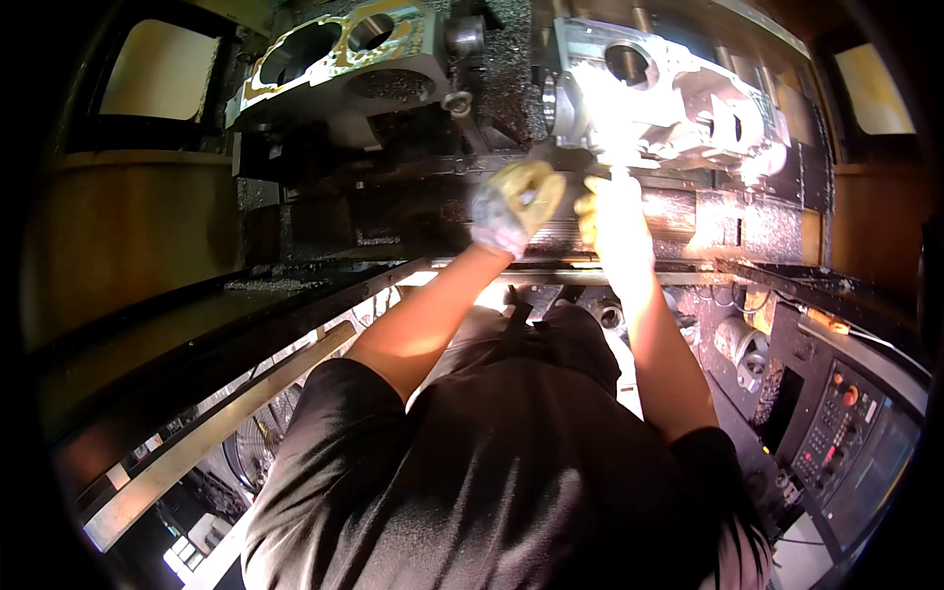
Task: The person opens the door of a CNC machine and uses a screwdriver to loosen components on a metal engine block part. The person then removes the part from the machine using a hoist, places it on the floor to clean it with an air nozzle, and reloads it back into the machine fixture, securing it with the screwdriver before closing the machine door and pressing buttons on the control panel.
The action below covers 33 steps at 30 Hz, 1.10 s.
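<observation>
My left hand (515, 205), in a yellow and grey work glove, is raised in front of the machine bed. Its fingers curl round toward the thumb; a small pale spot shows between them, too small to name. My right hand (616, 218), also gloved, is closed just below the front of the right metal casting (678, 103). Glare washes out its fingers and whatever they may grip; whether they touch the casting I cannot tell. On the far left sits a second metal casting (346, 84) with large round bores.
Metal chips lie round a clamp (458, 104) between the castings. A dark rail (295, 313) edges the opening at left. At lower right stands a control panel (836, 438) with buttons and a screen. A round metal part (744, 346) lies right of my right arm.
</observation>
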### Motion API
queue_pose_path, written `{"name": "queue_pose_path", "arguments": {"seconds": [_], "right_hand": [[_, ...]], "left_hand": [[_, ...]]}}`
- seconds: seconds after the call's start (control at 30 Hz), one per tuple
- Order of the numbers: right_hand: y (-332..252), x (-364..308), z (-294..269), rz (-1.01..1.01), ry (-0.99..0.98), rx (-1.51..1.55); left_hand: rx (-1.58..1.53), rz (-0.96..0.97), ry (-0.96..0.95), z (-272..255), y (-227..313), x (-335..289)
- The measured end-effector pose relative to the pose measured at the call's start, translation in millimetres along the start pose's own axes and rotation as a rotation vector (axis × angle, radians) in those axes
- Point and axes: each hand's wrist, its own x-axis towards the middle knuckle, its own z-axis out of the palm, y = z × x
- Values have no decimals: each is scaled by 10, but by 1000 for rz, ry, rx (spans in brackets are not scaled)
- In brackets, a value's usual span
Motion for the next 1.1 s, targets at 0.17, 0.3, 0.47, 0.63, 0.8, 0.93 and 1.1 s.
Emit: {"name": "queue_pose_path", "arguments": {"seconds": [0.17, 0.3, 0.47, 0.63, 0.8, 0.93, 1.1], "right_hand": [[336, -697, -659, -15, 30, -387], [584, -1468, -1176, 420, 406, -150], [625, -2065, -1485, 627, 514, -374], [480, -1752, -1343, 585, 394, -482], [236, -946, -850, 550, -41, -554], [278, -611, -15, 494, -341, -388], [120, -751, 924, 468, -801, -431]], "left_hand": [[-96, -1347, -30, -76, -1423, -335], [-99, -1355, -163, 39, -2454, -225], [-565, -1439, -234, 250, -2893, -23], [-1003, -1496, -24, 220, -2329, -280], [-1286, -1252, 59, -390, -1112, -1103], [-524, -774, -117, -991, -135, -1714], [-833, -884, -150, -1239, 494, -1890]]}}
